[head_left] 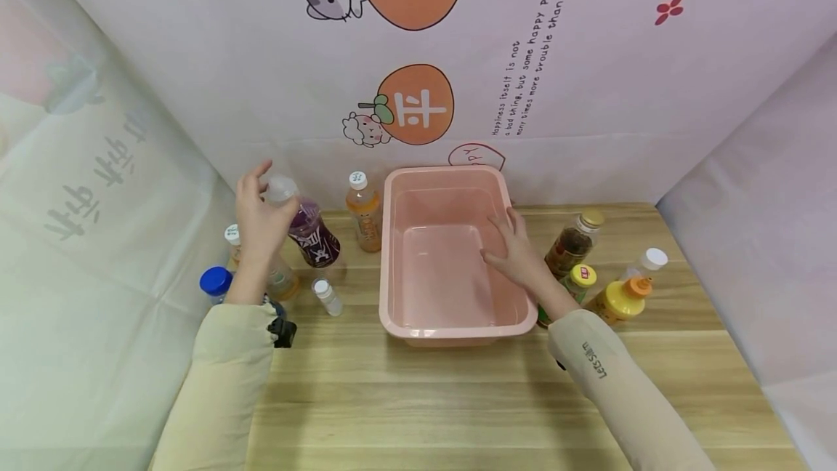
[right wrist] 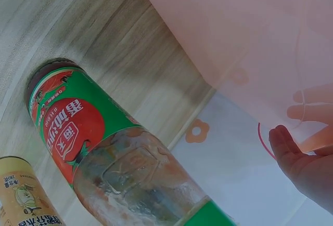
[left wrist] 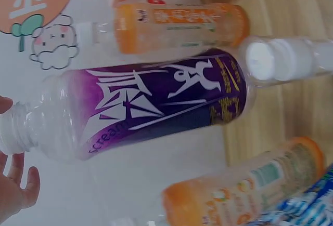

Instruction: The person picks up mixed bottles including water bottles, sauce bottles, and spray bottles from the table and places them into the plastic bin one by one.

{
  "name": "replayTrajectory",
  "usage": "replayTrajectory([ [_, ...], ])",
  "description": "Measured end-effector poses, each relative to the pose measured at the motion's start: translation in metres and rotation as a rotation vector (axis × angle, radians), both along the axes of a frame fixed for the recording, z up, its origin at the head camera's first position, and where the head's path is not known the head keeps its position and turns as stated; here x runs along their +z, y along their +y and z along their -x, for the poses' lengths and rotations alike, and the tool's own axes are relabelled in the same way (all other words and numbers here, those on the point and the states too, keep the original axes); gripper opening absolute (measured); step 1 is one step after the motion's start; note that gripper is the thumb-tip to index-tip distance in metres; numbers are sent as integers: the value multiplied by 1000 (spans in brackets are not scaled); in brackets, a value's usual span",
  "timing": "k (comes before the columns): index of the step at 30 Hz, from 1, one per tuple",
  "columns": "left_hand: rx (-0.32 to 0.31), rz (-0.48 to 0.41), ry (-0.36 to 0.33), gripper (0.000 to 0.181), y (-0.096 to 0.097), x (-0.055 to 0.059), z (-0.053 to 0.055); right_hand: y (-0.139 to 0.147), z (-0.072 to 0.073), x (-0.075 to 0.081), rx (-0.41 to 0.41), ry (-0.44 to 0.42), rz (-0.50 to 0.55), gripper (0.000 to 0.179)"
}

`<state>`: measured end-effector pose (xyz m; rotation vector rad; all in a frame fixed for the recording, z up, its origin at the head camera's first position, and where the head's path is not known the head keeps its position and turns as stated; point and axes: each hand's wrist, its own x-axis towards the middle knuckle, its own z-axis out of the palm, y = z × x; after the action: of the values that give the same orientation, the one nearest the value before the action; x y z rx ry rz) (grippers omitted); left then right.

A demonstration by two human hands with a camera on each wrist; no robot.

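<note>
My left hand (head_left: 261,216) is at the top of a purple-labelled drink bottle (head_left: 314,238). Its thumb and fingers are spread to either side of the bottle's white cap (left wrist: 13,130); firm contact cannot be made out. My right hand (head_left: 519,260) grips the right rim of a pink plastic basin (head_left: 434,335), with fingers on both sides of the wall. Through that translucent wall some fingertips (right wrist: 307,104) show in the right wrist view. Nothing lies in the basin. Close below the right hand stands a green-labelled tomato sauce bottle (right wrist: 78,122).
An orange drink bottle (head_left: 366,220) stands left of the basin, a small white-capped bottle (head_left: 328,298) nearer me. Behind my left forearm is a blue-capped bottle (head_left: 216,282). At right stand a gold-lidded jar (head_left: 572,249), a yellow squeeze bottle (head_left: 621,302) and a white-capped bottle (head_left: 644,267).
</note>
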<state>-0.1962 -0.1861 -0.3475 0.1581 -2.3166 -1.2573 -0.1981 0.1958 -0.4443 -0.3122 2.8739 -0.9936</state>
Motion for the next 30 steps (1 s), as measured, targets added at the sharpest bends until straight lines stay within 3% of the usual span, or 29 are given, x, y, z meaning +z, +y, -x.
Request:
replayTrajectory([
  [6, 11, -32, 105, 60, 6, 16, 3, 0, -2, 1, 2, 0, -4, 69],
  [12, 0, -50, 142, 58, 17, 36, 4, 0, 0, 0, 2, 1, -5, 70],
  [20, -100, -53, 151, 61, 42, 60, 7, 1, 1, -2, -2, 20, -5, 70],
  [30, -252, -63, 210, 64, 76, 79, 9, 0, 1, -3, -12, 26, -12, 71],
])
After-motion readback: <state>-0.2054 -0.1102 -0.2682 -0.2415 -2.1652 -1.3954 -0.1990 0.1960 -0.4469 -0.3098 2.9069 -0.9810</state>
